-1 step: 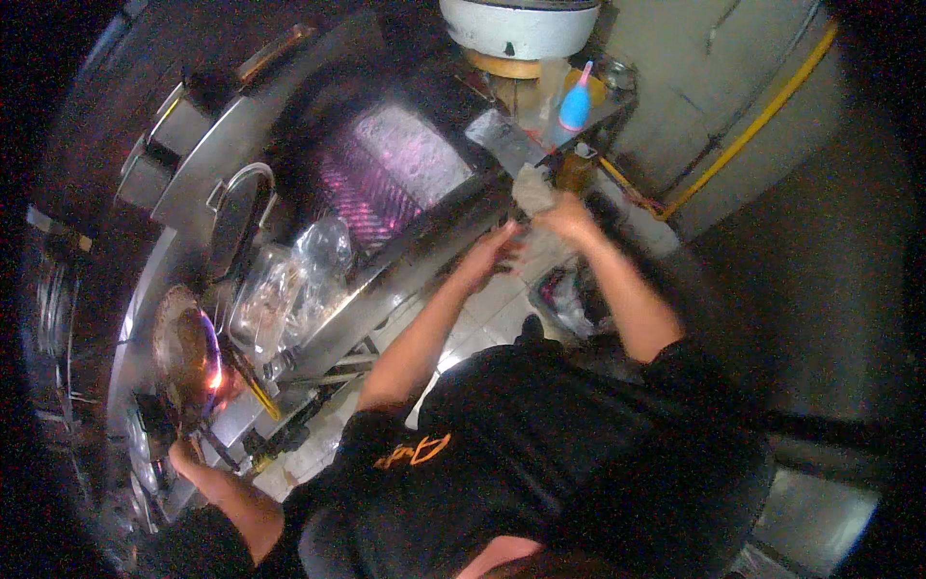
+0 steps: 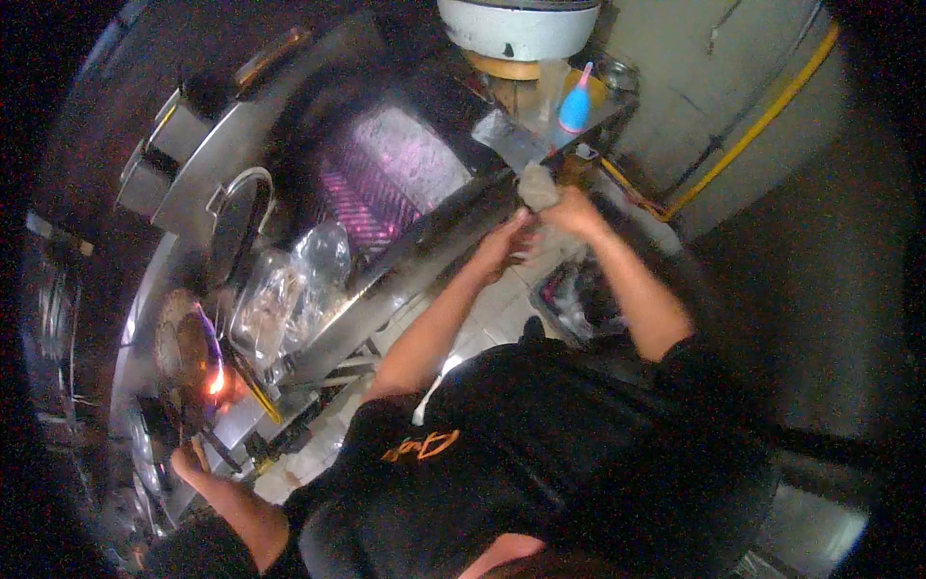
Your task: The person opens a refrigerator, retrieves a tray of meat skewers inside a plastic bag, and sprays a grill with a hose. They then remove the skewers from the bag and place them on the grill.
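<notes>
My right hand [image 2: 571, 210] is closed round a crumpled beige cloth [image 2: 538, 185] at the corner of the steel counter. Just beyond the cloth lies a flat grey metal piece [image 2: 511, 140]; whether the cloth is wrapped round part of it I cannot tell. My left hand [image 2: 503, 246] is beside the right one, a little nearer and lower, its fingers apart and somewhat blurred. I see nothing held in it. A grill [image 2: 371, 207] with ridged bars and a pale grey slab, lit purplish, lies left of the metal piece.
Another person's hand [image 2: 193, 463] holds a pan [image 2: 183, 338] over a flame at the lower left. Clear plastic bags [image 2: 323, 256] lie on the counter. A blue squeeze bottle [image 2: 576, 104], a white pot [image 2: 519, 29] and a yellow wall pipe [image 2: 752, 121] are at the far right.
My right hand and the cloth have shifted slightly, and the metal piece has moved a little to the right. My left hand has come closer to the cloth.
</notes>
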Motion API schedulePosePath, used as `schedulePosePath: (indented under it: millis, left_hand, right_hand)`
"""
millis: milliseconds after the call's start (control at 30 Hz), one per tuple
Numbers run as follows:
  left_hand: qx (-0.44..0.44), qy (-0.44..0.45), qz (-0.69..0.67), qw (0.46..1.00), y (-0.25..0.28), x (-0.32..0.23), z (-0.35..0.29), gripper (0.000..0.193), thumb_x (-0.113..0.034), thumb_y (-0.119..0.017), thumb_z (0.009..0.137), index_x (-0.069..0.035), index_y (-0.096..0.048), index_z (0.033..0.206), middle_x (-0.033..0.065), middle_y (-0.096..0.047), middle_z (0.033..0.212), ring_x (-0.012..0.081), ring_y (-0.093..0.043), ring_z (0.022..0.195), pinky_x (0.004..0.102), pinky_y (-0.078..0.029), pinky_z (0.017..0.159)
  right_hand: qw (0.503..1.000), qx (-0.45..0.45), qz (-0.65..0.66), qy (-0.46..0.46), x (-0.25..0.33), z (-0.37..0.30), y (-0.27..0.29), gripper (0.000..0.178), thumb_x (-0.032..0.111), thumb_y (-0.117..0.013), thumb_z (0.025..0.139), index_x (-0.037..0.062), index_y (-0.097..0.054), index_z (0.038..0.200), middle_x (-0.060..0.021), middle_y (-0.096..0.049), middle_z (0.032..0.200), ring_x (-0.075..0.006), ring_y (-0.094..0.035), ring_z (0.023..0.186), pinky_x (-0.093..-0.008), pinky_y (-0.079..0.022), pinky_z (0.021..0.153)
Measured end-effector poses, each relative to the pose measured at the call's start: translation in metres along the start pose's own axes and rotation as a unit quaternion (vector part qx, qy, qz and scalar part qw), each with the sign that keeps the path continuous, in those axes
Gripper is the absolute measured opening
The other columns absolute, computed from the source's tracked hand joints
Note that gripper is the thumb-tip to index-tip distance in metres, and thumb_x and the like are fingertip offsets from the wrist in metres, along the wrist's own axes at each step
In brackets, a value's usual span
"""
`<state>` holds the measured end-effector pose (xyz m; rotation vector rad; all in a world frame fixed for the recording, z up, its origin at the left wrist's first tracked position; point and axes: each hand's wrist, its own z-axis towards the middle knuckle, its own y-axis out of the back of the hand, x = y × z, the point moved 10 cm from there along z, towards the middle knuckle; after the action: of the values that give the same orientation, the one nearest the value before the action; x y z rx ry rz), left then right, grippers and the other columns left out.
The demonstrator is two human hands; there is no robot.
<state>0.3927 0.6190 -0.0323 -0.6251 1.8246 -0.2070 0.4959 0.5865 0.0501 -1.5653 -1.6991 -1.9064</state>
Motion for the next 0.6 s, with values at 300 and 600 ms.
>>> schedulePosePath:
  millis: [300,600]
  left_hand:
    - [-0.049,-0.069,-0.227,0.97,-0.054,-0.071,0.142,0.073,-0.062,-0.048,0.071,-0.016,-0.029,0.124,0.0065,-0.046,0.099,0.0168,-0.043,0.059,0.0283,-0.039,0.049]
    - [-0.001,-0.125,-0.399,0.908,-0.044,-0.1,0.183,0.052,-0.052,-0.046,0.078,-0.011,-0.049,0.109,0.0042,-0.055,0.104,0.0234,-0.052,0.095,0.0418,-0.037,0.086]
  right_hand:
    - [0.918,0.224,-0.327,0.015,0.041,0.078,0.076,0.045,0.025,-0.064,0.052,-0.0075,-0.058,0.082,-0.0202,-0.059,0.085,-0.0285,-0.058,0.076,-0.0344,-0.047,0.063]
    - [0.932,0.31,-0.175,-0.064,0.022,0.131,0.059,0.037,0.026,-0.064,0.058,0.0096,-0.061,0.091,-0.013,-0.049,0.112,-0.0275,-0.042,0.104,-0.0424,-0.038,0.082]
